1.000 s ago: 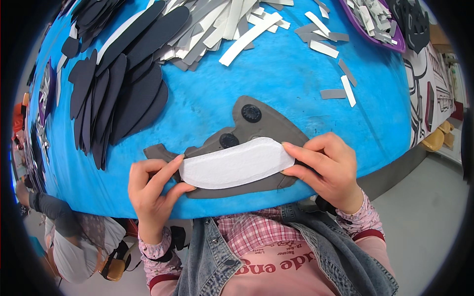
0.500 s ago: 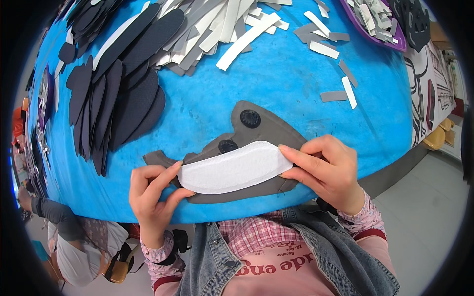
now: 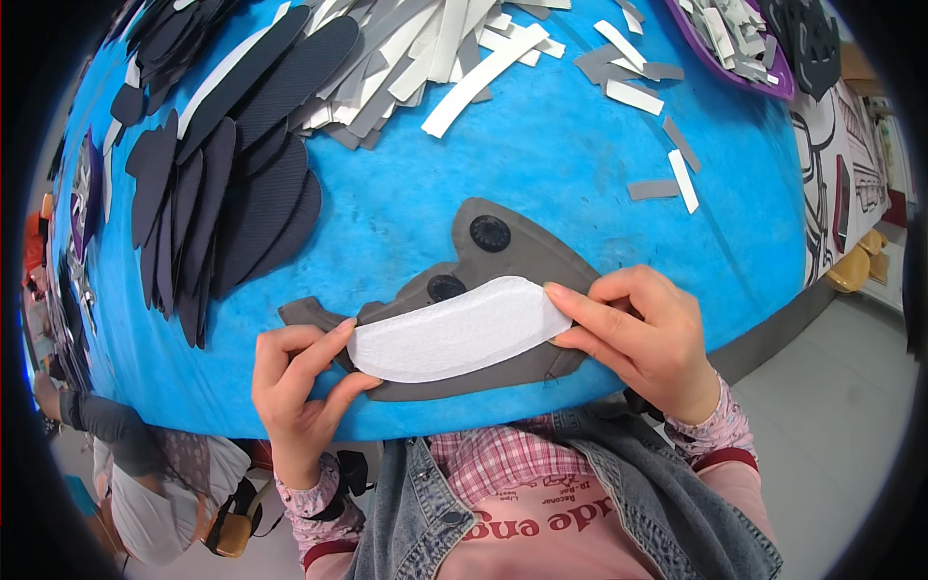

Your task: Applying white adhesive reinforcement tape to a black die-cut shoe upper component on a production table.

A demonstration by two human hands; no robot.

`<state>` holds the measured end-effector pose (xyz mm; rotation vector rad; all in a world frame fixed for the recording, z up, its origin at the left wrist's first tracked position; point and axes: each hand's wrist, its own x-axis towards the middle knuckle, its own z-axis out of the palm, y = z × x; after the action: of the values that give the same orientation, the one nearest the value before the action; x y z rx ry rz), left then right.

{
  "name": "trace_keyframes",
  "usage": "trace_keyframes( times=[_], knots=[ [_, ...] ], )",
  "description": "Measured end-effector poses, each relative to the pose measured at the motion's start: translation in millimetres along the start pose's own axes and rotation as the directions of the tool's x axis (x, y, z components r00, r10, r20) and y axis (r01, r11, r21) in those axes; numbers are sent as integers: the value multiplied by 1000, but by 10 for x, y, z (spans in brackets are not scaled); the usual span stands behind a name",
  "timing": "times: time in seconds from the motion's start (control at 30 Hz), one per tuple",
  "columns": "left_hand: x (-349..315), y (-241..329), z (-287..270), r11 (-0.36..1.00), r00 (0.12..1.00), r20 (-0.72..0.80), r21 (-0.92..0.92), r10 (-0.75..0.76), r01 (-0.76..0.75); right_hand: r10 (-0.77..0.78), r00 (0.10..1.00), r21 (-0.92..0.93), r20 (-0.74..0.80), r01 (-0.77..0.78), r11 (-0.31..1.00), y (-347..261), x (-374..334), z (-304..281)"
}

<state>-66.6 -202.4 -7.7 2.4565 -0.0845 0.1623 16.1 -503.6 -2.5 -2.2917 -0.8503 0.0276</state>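
A white curved fabric pad (image 3: 454, 331) is stretched between my two hands. My left hand (image 3: 302, 377) pinches its left end between thumb and fingers. On the other side, my right hand (image 3: 643, 329) grips the right end the same way. Behind the pad lies a grey-brown shaped fabric piece (image 3: 541, 242) with two round black discs (image 3: 490, 232) on it. The pad covers the middle of that piece, and whether the two touch I cannot tell.
Dark padded shapes (image 3: 227, 203) lie heaped at the left on the blue-covered table (image 3: 387, 213). White and grey strips (image 3: 464, 87) spread across the back. A purple basket (image 3: 788, 87) of scraps stands back right. A seated person (image 3: 145, 474) is at lower left.
Both hands and the white pad stay almost still. The pad's face tilts very slightly.
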Motion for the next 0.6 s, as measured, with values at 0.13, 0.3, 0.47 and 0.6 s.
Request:
trace_keyframes(
  times=[0.13,0.3,0.47,0.6],
  knots=[
    [14,-2,-5,1000,1000,4,8,20,-20,8,1000,15,9,-8,1000,-4,-7,-10],
    [12,6,-6,1000,1000,0,4,10,-10,5,1000,21,8,-5,1000,-6,1,-10],
    [8,7,-6,1000,1000,2,8,17,-17,28,999,66,33,-30,997,7,14,-31],
    [20,-4,4,999,999,-8,5,35,-35,84,995,102,54,-89,991,-8,6,-44]
  ],
)
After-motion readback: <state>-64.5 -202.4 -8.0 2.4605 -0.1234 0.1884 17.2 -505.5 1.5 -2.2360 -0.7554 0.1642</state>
